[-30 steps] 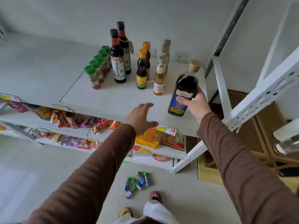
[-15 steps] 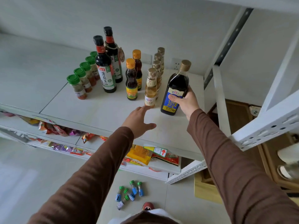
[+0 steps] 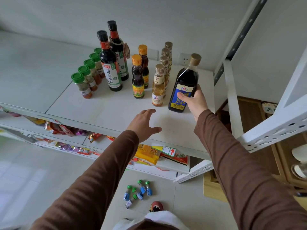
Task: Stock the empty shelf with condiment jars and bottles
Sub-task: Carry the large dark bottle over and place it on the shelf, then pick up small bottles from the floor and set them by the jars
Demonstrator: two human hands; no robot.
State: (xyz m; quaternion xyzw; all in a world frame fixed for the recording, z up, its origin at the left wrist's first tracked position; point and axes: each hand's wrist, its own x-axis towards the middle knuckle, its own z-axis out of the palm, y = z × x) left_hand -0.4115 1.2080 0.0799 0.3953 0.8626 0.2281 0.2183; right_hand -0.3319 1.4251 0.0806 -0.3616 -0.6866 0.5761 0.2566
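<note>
My right hand (image 3: pixel 196 101) grips a dark vinegar bottle (image 3: pixel 185 83) with a blue label and gold cap, standing at the right end of the white shelf (image 3: pixel 106 112), beside a row of pale yellow bottles (image 3: pixel 158 85). My left hand (image 3: pixel 142 124) hovers open over the shelf's front edge, holding nothing. Further left stand two amber oil bottles (image 3: pixel 138 77), two tall soy sauce bottles (image 3: pixel 109 63) and a row of green-capped spice jars (image 3: pixel 82 85).
Several small green-capped bottles with blue labels (image 3: pixel 137 192) lie on the floor by my foot. Lower shelves hold snack packets (image 3: pixel 146 154). A white perforated upright (image 3: pixel 232 100) and another shelf frame (image 3: pixel 282 123) stand at the right, with a wooden crate (image 3: pixel 214 188) below.
My right hand carried the vinegar bottle further in and stood it on the shelf beside the pale yellow bottles. My left hand stayed over the front edge.
</note>
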